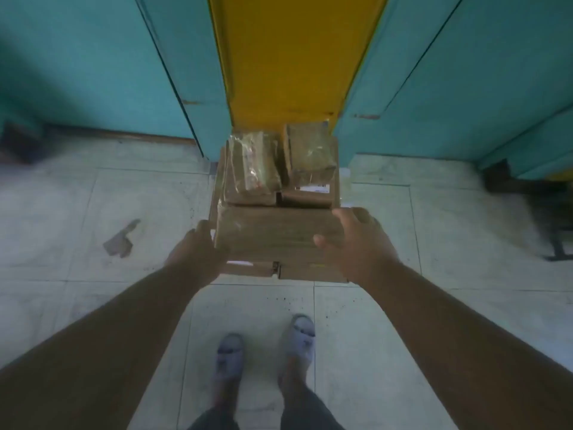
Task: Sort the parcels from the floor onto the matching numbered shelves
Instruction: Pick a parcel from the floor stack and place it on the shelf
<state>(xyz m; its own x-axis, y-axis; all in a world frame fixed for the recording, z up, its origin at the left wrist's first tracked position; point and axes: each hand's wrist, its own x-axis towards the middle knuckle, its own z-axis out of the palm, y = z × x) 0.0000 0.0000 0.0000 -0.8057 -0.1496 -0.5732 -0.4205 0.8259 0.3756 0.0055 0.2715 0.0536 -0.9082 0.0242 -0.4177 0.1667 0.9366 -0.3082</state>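
L hand [198,252] & R hand [359,243] clamped on brown parcel [273,234] ends, fingers curled.

The white label [313,189] on one parcel [305,197] is unreadable.

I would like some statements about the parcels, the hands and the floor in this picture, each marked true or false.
1. Both hands hold the front parcel by its sides. True: left hand, right hand.
2. The parcels are blue. False: they are brown.
3. Two smaller parcels, and, lie on the stack behind the front one. True.
4. The panel behind the stack is red. False: it is yellow, between teal panels.
5. The floor is tiled. True.
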